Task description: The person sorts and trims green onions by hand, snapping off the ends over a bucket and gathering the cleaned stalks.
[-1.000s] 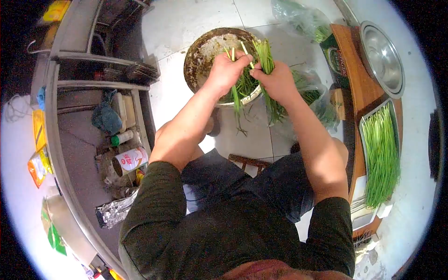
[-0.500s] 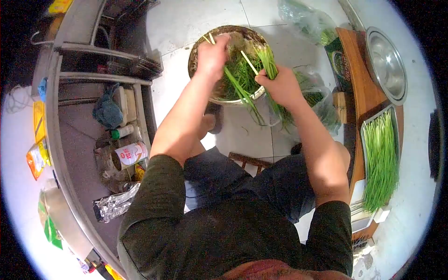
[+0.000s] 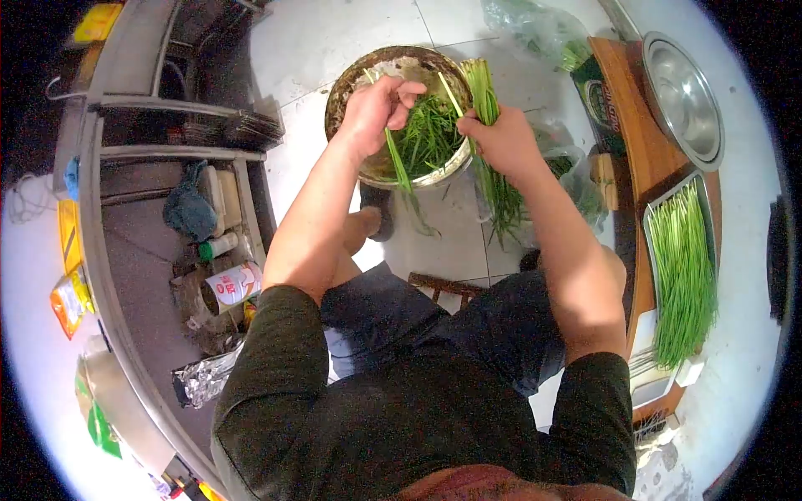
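My left hand is over the left side of a round, dirty-rimmed bucket, thumb and fingers closed on a few garlic chive stalks whose leaves hang down past the rim. At the bucket's right side, my right hand grips a thick bunch of garlic chives, pale ends up and green leaves drooping below. One pale stalk sticks up apart from that bunch near my right thumb. Loose green leaves lie inside the bucket between my hands.
On the right, a wooden surface bears a metal bowl and a tray of trimmed-looking chives. Plastic bags with greens rest on the floor beside the bucket. A shelf unit with a can stands left.
My left hand has shifted slightly left and down, and its fingers have spread somewhat. The chives in it now hang closer to vertical. My right hand still holds its bunch.
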Tool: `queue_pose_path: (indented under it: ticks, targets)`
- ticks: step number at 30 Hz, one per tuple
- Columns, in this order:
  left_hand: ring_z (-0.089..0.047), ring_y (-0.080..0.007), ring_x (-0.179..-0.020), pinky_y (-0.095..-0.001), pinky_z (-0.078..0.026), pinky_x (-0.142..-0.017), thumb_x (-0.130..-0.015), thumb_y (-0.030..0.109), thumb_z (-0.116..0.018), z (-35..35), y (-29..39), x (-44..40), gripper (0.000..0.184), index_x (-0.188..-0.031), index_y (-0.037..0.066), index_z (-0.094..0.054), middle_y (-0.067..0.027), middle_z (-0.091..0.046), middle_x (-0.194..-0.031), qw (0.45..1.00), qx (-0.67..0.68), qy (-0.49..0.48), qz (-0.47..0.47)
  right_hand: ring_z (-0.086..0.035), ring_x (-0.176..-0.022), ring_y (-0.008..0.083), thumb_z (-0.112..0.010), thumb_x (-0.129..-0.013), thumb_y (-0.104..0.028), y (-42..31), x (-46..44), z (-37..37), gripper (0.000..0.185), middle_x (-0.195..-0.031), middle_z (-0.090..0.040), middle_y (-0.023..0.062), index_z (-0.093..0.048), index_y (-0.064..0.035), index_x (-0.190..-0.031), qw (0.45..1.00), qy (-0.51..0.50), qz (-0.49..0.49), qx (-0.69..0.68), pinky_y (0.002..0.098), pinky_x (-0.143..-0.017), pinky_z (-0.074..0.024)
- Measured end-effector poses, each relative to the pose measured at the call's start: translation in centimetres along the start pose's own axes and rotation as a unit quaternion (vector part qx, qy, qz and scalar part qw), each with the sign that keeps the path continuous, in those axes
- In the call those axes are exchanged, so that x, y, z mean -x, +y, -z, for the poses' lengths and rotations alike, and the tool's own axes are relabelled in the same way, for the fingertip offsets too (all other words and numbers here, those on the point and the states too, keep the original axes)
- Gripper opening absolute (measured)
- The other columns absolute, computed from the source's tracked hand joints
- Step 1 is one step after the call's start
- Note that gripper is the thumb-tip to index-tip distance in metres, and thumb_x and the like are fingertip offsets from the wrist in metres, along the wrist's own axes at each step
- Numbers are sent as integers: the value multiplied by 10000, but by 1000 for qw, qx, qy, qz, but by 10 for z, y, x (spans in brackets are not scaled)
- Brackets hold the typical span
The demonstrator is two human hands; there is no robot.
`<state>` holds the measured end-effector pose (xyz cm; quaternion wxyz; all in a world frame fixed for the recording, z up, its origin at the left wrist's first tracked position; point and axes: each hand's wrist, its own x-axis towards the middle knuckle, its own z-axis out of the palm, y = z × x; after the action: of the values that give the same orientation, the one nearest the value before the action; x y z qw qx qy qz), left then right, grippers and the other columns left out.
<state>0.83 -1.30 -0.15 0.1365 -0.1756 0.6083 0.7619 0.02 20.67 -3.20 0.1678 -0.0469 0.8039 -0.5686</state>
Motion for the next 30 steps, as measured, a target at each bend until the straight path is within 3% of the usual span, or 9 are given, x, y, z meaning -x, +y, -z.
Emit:
queue_pose_path:
  ticks: [7, 11, 14, 18, 21, 24, 25, 28, 30]
  targets:
    - [-361, -103, -499, -258, -297, -495, -938, 214, -416, -17, -11, 6, 363, -1054, -42, -647, -12, -518, -736, 995, -95, -16, 7, -470, -550, 80, -699, -790, -169, -15, -1, 16, 145, -673, -579, -4, -662, -33, -823, 984, -3, -50, -171, 246, -515, -364]
    - [-411, -88, -514, -247, -317, -480, -916, 174, -483, -25, -17, 8, 322, -1119, -32, -625, 1, -513, -695, 977, -195, -79, 27, -456, -561, 84, -696, -788, -184, -18, -8, 24, 142, -674, -574, -7, -662, -46, -791, 969, 1, -41, -243, 245, -519, -353]
    - [-443, -96, -548, -256, -377, -513, -941, 215, -489, -28, -35, 4, 329, -1109, -21, -643, -33, -592, -784, 958, -275, -81, -18, -458, -571, 86, -697, -795, -194, -15, -12, 30, 148, -679, -565, -16, -661, -50, -788, 968, -2, -45, -248, 250, -527, -358]
    - [-579, -173, -679, -318, -473, -671, -966, 359, -490, -24, -40, -2, 419, -978, 0, -704, -91, -655, -799, 930, -364, -12, -52, -461, -579, 88, -694, -804, -197, -20, -12, 33, 153, -706, -576, -18, -658, -49, -794, 970, 12, -34, -239, 253, -544, -368]
    - [-497, -152, -592, -304, -424, -609, -976, 467, -443, -25, -31, -1, 538, -936, 3, -712, -48, -552, -666, 935, -352, 12, 32, -465, -589, 89, -692, -808, -187, -13, -14, 37, 145, -737, -596, -13, -659, -46, -816, 976, 6, -23, -214, 249, -557, -374]
    - [-644, -307, -823, -370, -473, -842, -965, 534, -366, -35, -21, 5, 649, -837, 9, -727, -195, -676, -835, 900, -432, 38, 46, -468, -598, 88, -694, -812, -190, -10, -14, 38, 154, -755, -611, -7, -661, -42, -840, 979, 6, -19, -205, 246, -560, -377]
    - [-653, -359, -883, -401, -486, -833, -951, 532, -388, -34, -25, 2, 640, -820, -1, -717, -245, -670, -838, 870, -489, 33, 44, -469, -600, 87, -695, -814, -194, -9, -13, 39, 160, -758, -615, -4, -661, -41, -847, 978, 8, -19, -206, 245, -560, -378]
    - [-646, -393, -921, -443, -501, -831, -942, 483, -411, -41, -32, 14, 593, -807, -12, -708, -289, -660, -857, 794, -607, -4, 3, -474, -595, 83, -702, -817, -221, -6, -10, 43, 194, -742, -613, -3, -658, -38, -863, 981, 10, 11, -191, 248, -558, -381]
    - [-646, -407, -919, -475, -525, -818, -928, 406, -449, -49, -46, 30, 503, -917, -38, -685, -285, -629, -1003, 708, -705, -4, -44, -477, -588, 83, -703, -818, -228, -8, -6, 48, 192, -719, -602, -6, -660, -43, -845, 987, 31, 5, -155, 254, -553, -380]
